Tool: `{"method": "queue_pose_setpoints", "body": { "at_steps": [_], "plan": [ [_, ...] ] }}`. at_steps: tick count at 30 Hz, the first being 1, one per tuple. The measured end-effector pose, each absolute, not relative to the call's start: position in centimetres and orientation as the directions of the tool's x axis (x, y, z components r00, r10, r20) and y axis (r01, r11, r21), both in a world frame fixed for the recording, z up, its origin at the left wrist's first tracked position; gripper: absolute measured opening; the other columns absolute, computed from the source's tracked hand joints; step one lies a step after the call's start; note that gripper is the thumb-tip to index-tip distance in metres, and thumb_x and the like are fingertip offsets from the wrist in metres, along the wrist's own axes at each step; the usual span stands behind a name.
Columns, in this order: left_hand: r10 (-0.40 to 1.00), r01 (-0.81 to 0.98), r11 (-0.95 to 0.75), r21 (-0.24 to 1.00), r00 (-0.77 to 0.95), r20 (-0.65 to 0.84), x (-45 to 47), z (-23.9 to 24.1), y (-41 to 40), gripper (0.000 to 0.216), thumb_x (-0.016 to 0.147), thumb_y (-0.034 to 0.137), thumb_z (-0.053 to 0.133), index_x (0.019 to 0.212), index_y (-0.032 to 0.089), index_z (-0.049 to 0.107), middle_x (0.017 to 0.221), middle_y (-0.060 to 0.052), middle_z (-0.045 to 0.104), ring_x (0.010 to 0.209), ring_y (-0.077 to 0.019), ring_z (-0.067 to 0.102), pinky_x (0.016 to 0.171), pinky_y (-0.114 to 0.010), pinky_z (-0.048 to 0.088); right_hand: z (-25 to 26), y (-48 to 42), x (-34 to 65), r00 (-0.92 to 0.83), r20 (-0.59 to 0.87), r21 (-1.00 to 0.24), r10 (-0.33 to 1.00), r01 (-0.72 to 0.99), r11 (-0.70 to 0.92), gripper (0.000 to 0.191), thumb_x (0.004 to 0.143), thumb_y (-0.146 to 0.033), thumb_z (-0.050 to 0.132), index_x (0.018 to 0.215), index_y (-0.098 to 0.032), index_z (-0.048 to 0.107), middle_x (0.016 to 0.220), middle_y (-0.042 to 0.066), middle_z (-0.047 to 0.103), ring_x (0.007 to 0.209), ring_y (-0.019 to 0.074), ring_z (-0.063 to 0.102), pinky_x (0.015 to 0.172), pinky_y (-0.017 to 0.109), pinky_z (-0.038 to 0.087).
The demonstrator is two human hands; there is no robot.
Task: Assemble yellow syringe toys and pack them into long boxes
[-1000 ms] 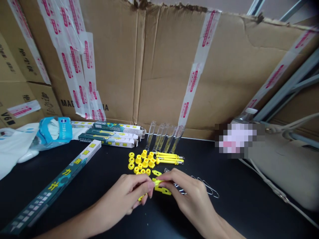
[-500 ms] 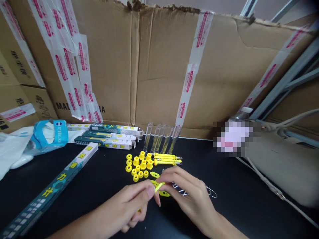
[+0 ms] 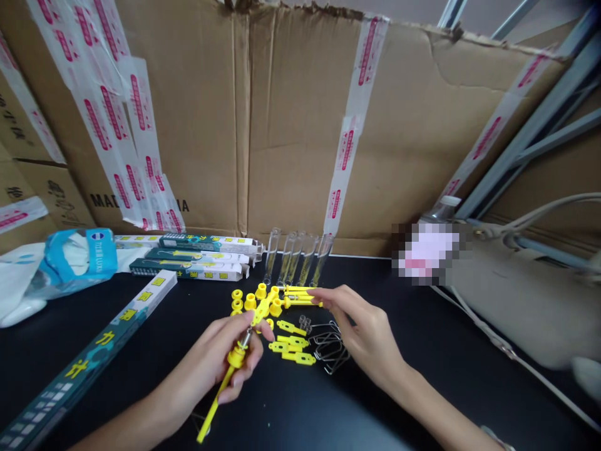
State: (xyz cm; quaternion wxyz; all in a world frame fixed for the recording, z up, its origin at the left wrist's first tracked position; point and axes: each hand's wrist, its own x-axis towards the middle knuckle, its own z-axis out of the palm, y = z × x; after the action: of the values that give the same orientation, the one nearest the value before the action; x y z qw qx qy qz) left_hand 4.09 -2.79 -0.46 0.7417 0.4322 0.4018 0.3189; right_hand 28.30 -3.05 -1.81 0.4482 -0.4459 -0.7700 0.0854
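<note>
My left hand (image 3: 230, 357) is closed around a yellow plunger rod (image 3: 216, 401), which slants down toward me. The rod has a collar, a metal spring section and a flat slotted yellow tab at its upper end. My right hand (image 3: 359, 319) reaches to several similar yellow rods (image 3: 300, 302) lying side by side; its thumb and forefinger pinch at their right end. Flat yellow slotted tabs (image 3: 292, 343) lie between the hands. Beside them are small springs (image 3: 305, 322) and bent wire hooks (image 3: 331, 347), partly behind my right hand. Yellow caps and rings (image 3: 250, 302) sit beyond my left hand.
Several clear tubes (image 3: 291, 257) stand upright at the back. Printed narrow boxes (image 3: 197, 257) are stacked to their left, and one long box (image 3: 98, 354) lies diagonally. A blue-and-white packet (image 3: 82, 254) is far left, a beige bag (image 3: 507, 307) right. Cardboard (image 3: 291, 125) walls the back.
My hands have parted. The right hand has left the yellow piece and moved up to the rods. My left hand has turned, showing the rod with its tab. The view has shifted slightly.
</note>
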Motion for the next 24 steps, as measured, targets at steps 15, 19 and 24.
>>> {"method": "queue_pose_setpoints", "body": {
  "at_steps": [15,19,24],
  "plan": [
    [0.895,-0.026,0.222,0.975,0.402,-0.193,4.1,-0.4,-2.9,0.063,0.070,0.069,0.070,0.098,0.012,0.065,0.064,0.000,0.062,0.042,-0.0098,0.054,0.027,-0.013,0.037,-1.9,-2.9,28.3,-0.368,0.332,-0.493,0.868,0.717,0.493,0.011,0.080,-0.019,0.078,0.082,-0.020,0.067,0.085,0.003,0.071,0.086,0.0213,0.063,0.077,0.034,0.052],
    [0.883,0.007,0.210,0.978,0.429,-0.193,4.3,-1.4,-2.9,0.062,0.074,0.070,0.065,0.099,0.013,0.065,0.067,0.000,0.062,0.043,-0.0090,0.054,0.027,-0.013,0.037,-2.1,-2.8,28.2,-0.328,0.318,-0.538,0.889,0.710,0.455,0.008,0.081,-0.014,0.072,0.079,-0.020,0.067,0.081,0.001,0.069,0.077,0.0180,0.064,0.072,0.031,0.052],
    [0.871,0.063,0.180,0.982,0.453,-0.189,4.3,-1.8,-3.2,0.057,0.081,0.066,0.060,0.101,0.013,0.066,0.069,0.000,0.061,0.044,-0.0090,0.053,0.028,-0.013,0.037,-0.8,-3.1,28.3,-0.237,0.315,-0.728,0.919,0.561,0.394,0.001,0.082,-0.019,0.068,0.083,-0.020,0.067,0.078,0.001,0.070,0.068,0.0156,0.063,0.066,0.028,0.054]
  ]
}}
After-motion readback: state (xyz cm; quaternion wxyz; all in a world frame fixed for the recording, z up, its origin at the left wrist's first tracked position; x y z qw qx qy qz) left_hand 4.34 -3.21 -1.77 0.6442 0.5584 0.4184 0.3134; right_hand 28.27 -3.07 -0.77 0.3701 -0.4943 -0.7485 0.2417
